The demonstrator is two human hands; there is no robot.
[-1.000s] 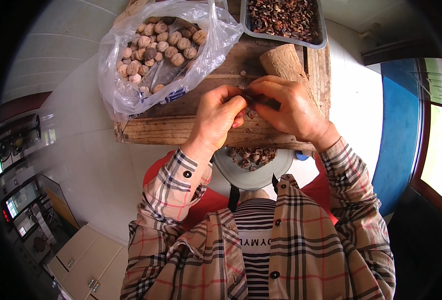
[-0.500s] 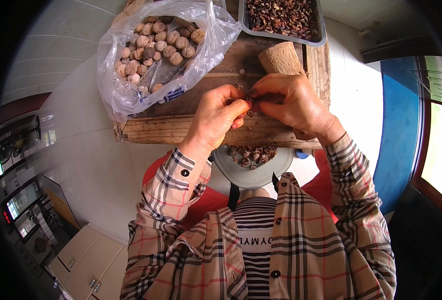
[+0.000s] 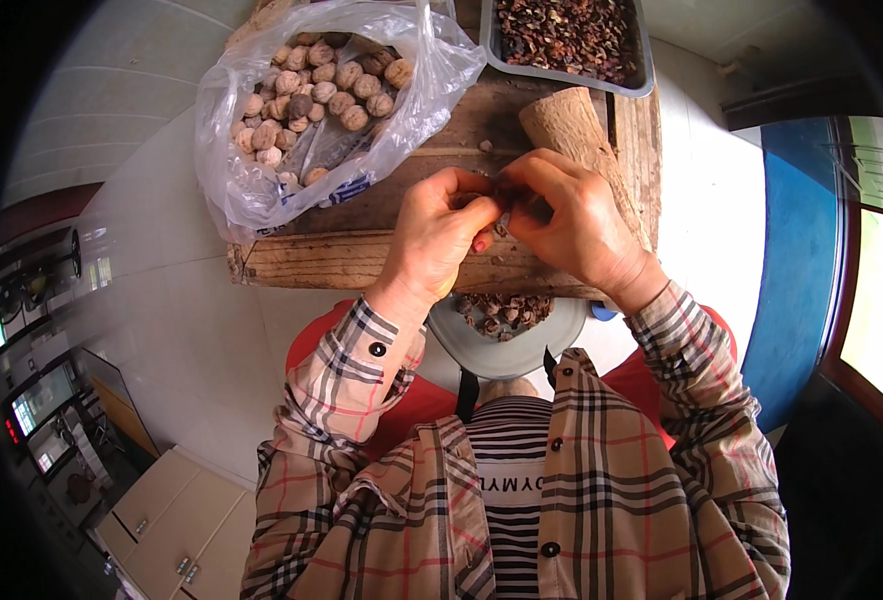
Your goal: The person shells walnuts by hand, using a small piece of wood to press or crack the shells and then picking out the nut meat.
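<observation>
Above the front part of the wooden table, my left hand (image 3: 434, 232) and my right hand (image 3: 584, 222) meet at their fingertips. Both are closed in a pinch on a small dark walnut piece (image 3: 504, 194), which the fingers largely cover. Crumbs of shell lie on the wood below. To the left of my hands, a clear plastic bag (image 3: 224, 190) stands open with several whole walnuts (image 3: 322, 92) in it. Beneath the table edge, between my knees, a pale basin (image 3: 454, 340) holds broken walnut shells (image 3: 507, 315).
A grey tray (image 3: 568, 77) of brown walnut kernels (image 3: 567, 35) stands at the table's far right. Just beyond my right hand lies a short wooden log (image 3: 564, 122). The wooden table (image 3: 362, 262) has its front edge close to my wrists. A low cabinet (image 3: 177, 525) is at lower left.
My right hand has turned slightly and its wrist has come inward to the left, showing more of the log. The left hand has shifted a little, and the fingertips remain together.
</observation>
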